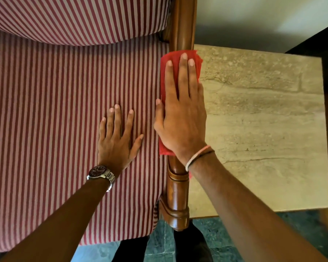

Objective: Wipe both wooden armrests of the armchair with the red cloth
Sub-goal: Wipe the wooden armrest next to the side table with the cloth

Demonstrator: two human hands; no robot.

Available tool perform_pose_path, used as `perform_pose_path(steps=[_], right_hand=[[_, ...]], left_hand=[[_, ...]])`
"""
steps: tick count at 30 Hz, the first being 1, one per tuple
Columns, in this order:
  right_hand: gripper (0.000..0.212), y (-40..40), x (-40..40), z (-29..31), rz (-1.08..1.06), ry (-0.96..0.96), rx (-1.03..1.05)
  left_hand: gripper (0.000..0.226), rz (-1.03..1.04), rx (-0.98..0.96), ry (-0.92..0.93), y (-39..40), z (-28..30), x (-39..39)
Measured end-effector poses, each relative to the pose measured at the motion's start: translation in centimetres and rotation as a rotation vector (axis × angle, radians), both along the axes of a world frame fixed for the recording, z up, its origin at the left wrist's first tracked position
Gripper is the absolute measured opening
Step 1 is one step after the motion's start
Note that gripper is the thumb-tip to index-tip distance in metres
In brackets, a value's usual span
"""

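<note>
I look straight down on an armchair with a red-and-white striped seat cushion (55, 110). Its right wooden armrest (178, 193) runs from the front post up to the chair back. The red cloth (171, 59) lies draped over the middle of that armrest. My right hand (180, 114) presses flat on top of the cloth, fingers stretched along the rail. My left hand (118, 138), wearing a wristwatch, rests palm down on the seat cushion beside the armrest, fingers spread and holding nothing. The left armrest is out of view.
A beige stone-topped side table (263, 120) stands right against the armrest on the right. A striped back cushion (74, 17) fills the top left. Dark green floor tiles (159, 242) and my dark trousers show at the bottom. A dark piece of furniture (327, 46) sits at the upper right.
</note>
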State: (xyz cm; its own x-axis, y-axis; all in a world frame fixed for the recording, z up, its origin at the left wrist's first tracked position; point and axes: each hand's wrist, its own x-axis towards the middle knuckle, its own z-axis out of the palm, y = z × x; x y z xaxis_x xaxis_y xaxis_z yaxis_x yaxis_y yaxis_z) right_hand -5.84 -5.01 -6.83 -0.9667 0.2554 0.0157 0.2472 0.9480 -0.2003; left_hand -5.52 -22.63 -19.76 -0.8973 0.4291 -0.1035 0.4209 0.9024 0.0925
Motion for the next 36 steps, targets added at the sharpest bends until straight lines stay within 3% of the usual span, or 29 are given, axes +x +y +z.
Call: perform_pose_path(steps=[4, 11, 24, 33, 36], right_hand=[[0.069, 0.1, -0.7, 0.1, -0.019, -0.007, 0.026], [0.068, -2.4, 6.8, -0.3, -0.019, -0.040, -0.021], [0.074, 0.3, -1.2, -0.1, -0.015, 0.011, 0.016], [0.069, -1.9, 7.4, -0.3, 0.035, -0.066, -0.052], [0.069, -1.3, 6.3, -0.3, 0.063, -0.061, -0.016]], left_hand=[[0.076, 0.000, -0.006, -0.038, 0.0, 0.1, -0.1], [0.077, 0.004, 0.026, -0.044, -0.1, -0.2, 0.0], [0.080, -0.038, 0.001, -0.109, -0.9, 0.9, -0.3], [0.080, -0.006, 0.003, -0.074, -0.6, 0.3, 0.1], [0.079, -0.014, 0.003, -0.061, -0.8, -0.1, -0.1]])
